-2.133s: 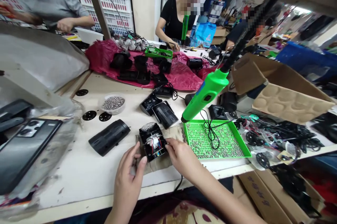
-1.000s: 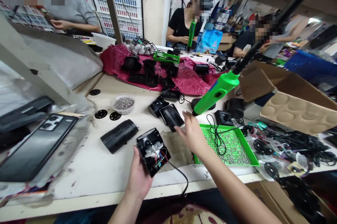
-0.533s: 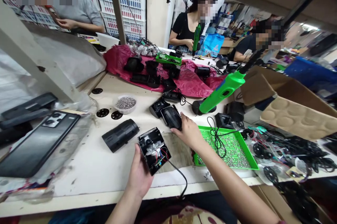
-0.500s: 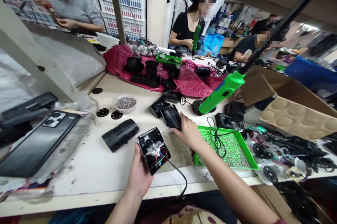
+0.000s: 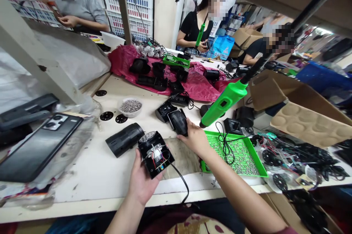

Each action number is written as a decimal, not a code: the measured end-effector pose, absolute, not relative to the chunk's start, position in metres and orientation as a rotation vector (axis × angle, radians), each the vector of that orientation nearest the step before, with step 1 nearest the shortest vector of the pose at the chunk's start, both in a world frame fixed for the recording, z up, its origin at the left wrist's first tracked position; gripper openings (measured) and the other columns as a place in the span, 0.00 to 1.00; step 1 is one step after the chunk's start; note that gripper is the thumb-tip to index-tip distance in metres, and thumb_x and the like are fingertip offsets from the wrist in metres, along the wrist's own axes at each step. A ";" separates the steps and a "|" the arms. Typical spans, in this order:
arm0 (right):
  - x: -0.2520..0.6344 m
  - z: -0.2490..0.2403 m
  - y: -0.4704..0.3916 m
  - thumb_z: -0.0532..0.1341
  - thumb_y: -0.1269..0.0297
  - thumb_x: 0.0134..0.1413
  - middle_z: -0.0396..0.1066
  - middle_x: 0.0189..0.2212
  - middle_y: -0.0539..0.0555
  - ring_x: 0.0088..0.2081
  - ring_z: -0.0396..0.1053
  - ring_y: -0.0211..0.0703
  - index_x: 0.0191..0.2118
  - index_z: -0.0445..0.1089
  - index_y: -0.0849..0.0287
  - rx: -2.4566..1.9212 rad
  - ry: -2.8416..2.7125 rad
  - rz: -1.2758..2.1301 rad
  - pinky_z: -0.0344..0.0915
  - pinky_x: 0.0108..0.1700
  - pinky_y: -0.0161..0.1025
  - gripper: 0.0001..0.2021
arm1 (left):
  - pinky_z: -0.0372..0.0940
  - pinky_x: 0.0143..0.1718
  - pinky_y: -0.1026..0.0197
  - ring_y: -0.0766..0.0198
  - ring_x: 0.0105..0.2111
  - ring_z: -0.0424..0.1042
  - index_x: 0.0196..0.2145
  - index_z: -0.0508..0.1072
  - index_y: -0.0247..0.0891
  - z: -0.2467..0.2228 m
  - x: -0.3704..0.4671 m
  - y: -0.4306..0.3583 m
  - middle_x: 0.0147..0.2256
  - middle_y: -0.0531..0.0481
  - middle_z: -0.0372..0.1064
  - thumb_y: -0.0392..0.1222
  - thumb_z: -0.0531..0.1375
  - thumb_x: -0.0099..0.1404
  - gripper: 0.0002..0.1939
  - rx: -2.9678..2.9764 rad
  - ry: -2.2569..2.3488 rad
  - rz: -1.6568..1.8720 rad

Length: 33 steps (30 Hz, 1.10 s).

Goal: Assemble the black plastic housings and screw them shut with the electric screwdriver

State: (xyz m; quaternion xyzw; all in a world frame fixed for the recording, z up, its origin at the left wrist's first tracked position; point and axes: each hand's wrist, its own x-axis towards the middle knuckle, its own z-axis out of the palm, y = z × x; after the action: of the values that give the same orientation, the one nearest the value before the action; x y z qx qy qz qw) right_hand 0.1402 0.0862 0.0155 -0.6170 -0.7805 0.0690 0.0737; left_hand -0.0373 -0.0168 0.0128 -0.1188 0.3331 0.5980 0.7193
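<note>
My left hand point(image 5: 144, 182) is wrapped round a black plastic housing point(image 5: 156, 154), tilted with its inside facing up. A motor, thin coloured wires and a round slotted disc show in it, and a black cable runs from it to the table's front edge. My right hand point(image 5: 196, 138) grips the near edge of a black curved cover point(image 5: 178, 121) on the table; its fingertips are partly hidden. A black cylindrical shell point(image 5: 125, 139) lies left of the housing. Just above my right hand hangs a green electric screwdriver point(image 5: 225, 104).
A green tray point(image 5: 258, 162) of screws and a clear bowl point(image 5: 131, 107) of small metal parts stand on the table. Black discs point(image 5: 106, 116) and a phone point(image 5: 41, 149) lie left. Cardboard box point(image 5: 308, 117) and tangled parts are right. Co-workers point(image 5: 194, 32) sit beyond the pink plastic sheet point(image 5: 205, 89).
The housing in my left hand has tipped, bringing its slotted disc into view. The hanging screwdriver has swung left and down, closer to my right hand. My right hand stays on the cover.
</note>
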 end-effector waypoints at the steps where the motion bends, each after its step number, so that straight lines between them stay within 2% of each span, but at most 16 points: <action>1: 0.140 0.015 0.086 0.65 0.56 0.54 0.69 0.52 0.77 0.52 0.71 0.63 0.64 0.51 0.77 -1.854 -2.330 0.218 0.65 0.53 0.50 0.40 | 0.65 0.52 0.39 0.47 0.47 0.76 0.55 0.70 0.34 0.013 -0.037 -0.017 0.46 0.35 0.76 0.54 0.48 0.71 0.26 -0.258 0.763 1.324; 5: 0.140 0.018 0.087 0.64 0.58 0.53 0.68 0.54 0.76 0.54 0.70 0.64 0.64 0.53 0.78 -1.853 -2.257 0.283 0.63 0.56 0.51 0.39 | 0.65 0.53 0.38 0.46 0.48 0.74 0.57 0.69 0.35 0.011 -0.037 -0.017 0.47 0.34 0.76 0.55 0.49 0.71 0.27 -0.247 0.803 1.319; 9: 0.142 0.026 0.083 0.61 0.55 0.57 0.67 0.57 0.72 0.55 0.69 0.60 0.64 0.54 0.74 -1.857 -2.144 0.389 0.65 0.55 0.48 0.36 | 0.65 0.53 0.39 0.47 0.51 0.73 0.58 0.67 0.35 0.008 -0.035 -0.017 0.50 0.36 0.74 0.53 0.52 0.70 0.26 -0.240 0.783 1.355; 14: 0.145 0.041 0.056 0.58 0.49 0.59 0.65 0.60 0.66 0.55 0.70 0.56 0.65 0.54 0.68 -1.835 -2.052 0.476 0.69 0.53 0.48 0.35 | 0.64 0.56 0.50 0.57 0.47 0.76 0.58 0.69 0.42 0.012 -0.026 -0.016 0.47 0.44 0.77 0.51 0.50 0.71 0.22 -0.289 0.747 1.409; 17: 0.147 0.051 0.026 0.57 0.47 0.58 0.64 0.60 0.66 0.59 0.67 0.58 0.65 0.54 0.66 -1.701 -2.002 0.449 0.68 0.56 0.52 0.36 | 0.62 0.58 0.54 0.59 0.47 0.76 0.58 0.69 0.41 0.019 -0.018 -0.015 0.44 0.46 0.79 0.51 0.50 0.71 0.23 -0.351 0.757 1.430; 20: 0.147 0.059 -0.003 0.58 0.48 0.59 0.63 0.61 0.67 0.60 0.65 0.60 0.66 0.51 0.64 -1.518 -2.071 0.307 0.68 0.56 0.56 0.36 | 0.59 0.60 0.53 0.56 0.53 0.71 0.55 0.72 0.38 0.020 -0.012 -0.014 0.45 0.45 0.78 0.56 0.51 0.70 0.25 -0.324 0.720 1.420; 24: 0.142 0.063 -0.023 0.58 0.51 0.60 0.63 0.61 0.66 0.59 0.66 0.62 0.68 0.47 0.58 -1.351 -2.209 0.121 0.71 0.52 0.59 0.36 | 0.55 0.62 0.53 0.56 0.58 0.66 0.48 0.77 0.41 0.013 -0.007 -0.015 0.47 0.47 0.77 0.58 0.51 0.69 0.24 -0.267 0.688 1.449; 27: 0.136 0.062 -0.024 0.58 0.52 0.61 0.63 0.61 0.67 0.57 0.68 0.62 0.69 0.45 0.58 -1.296 -2.280 0.055 0.73 0.50 0.60 0.36 | 0.54 0.63 0.51 0.55 0.58 0.66 0.47 0.78 0.40 0.008 -0.007 -0.015 0.48 0.47 0.77 0.59 0.51 0.69 0.25 -0.211 0.672 1.451; 33: 0.125 0.045 -0.017 0.56 0.52 0.62 0.67 0.57 0.69 0.55 0.70 0.63 0.67 0.46 0.61 -1.256 -2.343 0.020 0.73 0.49 0.62 0.34 | 0.51 0.64 0.48 0.53 0.55 0.69 0.48 0.77 0.36 0.010 -0.008 -0.015 0.44 0.45 0.78 0.59 0.49 0.70 0.27 -0.243 0.753 1.368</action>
State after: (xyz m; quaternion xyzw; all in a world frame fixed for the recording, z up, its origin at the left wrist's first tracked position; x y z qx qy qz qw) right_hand 0.1255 -0.0169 0.0454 -0.4587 -0.8558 0.0075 0.2390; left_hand -0.0077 -0.0147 0.0099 -0.1094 0.3386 0.6151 0.7036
